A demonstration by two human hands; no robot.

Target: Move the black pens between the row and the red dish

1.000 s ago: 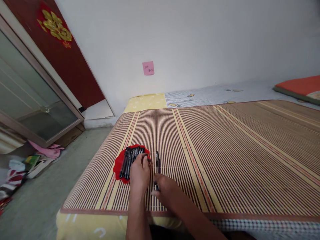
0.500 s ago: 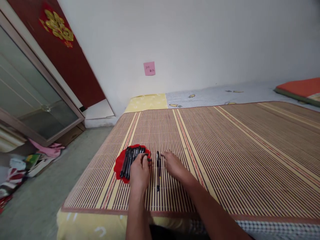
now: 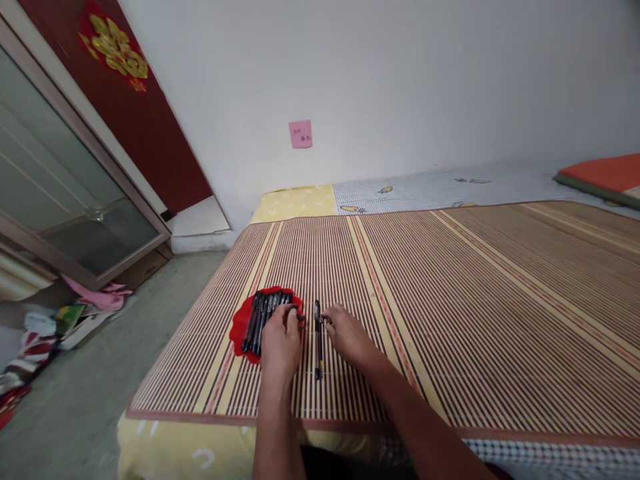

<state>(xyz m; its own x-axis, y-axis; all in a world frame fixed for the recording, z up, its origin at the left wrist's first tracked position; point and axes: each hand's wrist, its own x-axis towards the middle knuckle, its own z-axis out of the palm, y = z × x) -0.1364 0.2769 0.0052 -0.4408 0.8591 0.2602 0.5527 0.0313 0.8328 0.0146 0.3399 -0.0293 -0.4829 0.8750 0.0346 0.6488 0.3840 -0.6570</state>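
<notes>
On the striped mat (image 3: 450,300), a red dish (image 3: 239,328) holds a bundle of black pens (image 3: 260,313), and the left hand (image 3: 281,341) rests at its right edge, fingers curled onto the pen ends; whether it pinches 1 I cannot tell. Just right of it, 1 loose pen (image 3: 318,337) lies with its long axis pointing away from the person. The right hand (image 3: 347,331) sits just beside that pen, fingers loosely bent, fingertips at its far end, nearer to it than the left.

A pink note (image 3: 301,134) sticks to the white wall (image 3: 400,80) at twelve o'clock. An orange cushion (image 3: 603,170) lies at three o'clock, and clothes (image 3: 55,320) clutter the floor at nine.
</notes>
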